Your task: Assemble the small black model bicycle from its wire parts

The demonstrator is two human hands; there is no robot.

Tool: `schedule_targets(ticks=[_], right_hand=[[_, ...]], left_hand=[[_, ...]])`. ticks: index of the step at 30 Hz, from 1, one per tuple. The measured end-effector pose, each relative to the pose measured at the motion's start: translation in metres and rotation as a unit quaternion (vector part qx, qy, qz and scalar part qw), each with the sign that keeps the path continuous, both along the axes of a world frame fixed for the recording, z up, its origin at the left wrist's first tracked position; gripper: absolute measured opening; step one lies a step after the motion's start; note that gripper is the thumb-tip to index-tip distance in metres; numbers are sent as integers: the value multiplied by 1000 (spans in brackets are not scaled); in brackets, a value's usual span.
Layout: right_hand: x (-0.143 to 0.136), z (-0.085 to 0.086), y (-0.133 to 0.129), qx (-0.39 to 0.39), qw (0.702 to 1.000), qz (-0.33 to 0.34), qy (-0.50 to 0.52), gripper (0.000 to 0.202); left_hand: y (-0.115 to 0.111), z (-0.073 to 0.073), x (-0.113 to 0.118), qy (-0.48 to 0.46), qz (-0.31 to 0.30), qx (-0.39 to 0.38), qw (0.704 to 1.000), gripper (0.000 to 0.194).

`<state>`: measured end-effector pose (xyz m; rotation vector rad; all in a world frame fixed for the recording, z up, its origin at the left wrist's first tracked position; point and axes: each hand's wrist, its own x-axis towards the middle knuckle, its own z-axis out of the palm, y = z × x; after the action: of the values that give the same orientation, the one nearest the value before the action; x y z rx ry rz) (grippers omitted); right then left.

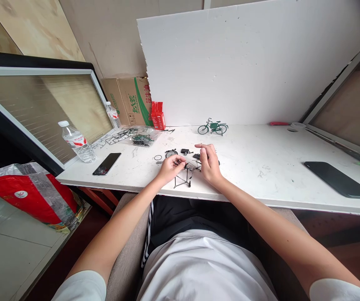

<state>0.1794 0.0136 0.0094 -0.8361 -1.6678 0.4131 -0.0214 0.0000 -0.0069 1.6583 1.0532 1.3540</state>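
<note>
A thin black model bicycle frame (183, 180) is held just over the near edge of the white table, between my two hands. My left hand (170, 169) is closed, its thumb and fingers pinching the frame's upper left part. On the other side, my right hand (210, 165) is curled around the frame's right end, with the index finger pointing left; its fingers hide what lies in the grip. Just beyond my hands are a small black wheel (171, 153), a black ring (158, 157) and a small black block-like part (185, 151). Other dark parts are partly hidden behind my right hand.
A finished green model bicycle (213, 126) stands at the back. To the left are a bag of green parts (142, 139), black part sprues (122, 136), a phone (107, 164) and a water bottle (78, 142). A dark slab-like device (339, 179) lies right on the white table (261, 167).
</note>
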Motion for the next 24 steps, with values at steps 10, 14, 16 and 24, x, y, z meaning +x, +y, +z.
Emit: schedule_targets(ticks=[10, 14, 16, 24], right_hand=[[-2, -5, 7, -14, 1000, -8, -4, 36], [-1, -5, 8, -18, 1000, 5, 1, 47], [0, -5, 7, -29, 999, 28, 7, 50], [-1, -4, 3, -20, 999, 35, 21, 50]], left_hand=[[-2, 2, 0, 9, 5, 2, 1000, 13], [-1, 1, 0, 7, 3, 5, 1000, 13], [0, 0, 0, 5, 3, 5, 1000, 13], [-1, 2, 0, 8, 4, 3, 1000, 14]])
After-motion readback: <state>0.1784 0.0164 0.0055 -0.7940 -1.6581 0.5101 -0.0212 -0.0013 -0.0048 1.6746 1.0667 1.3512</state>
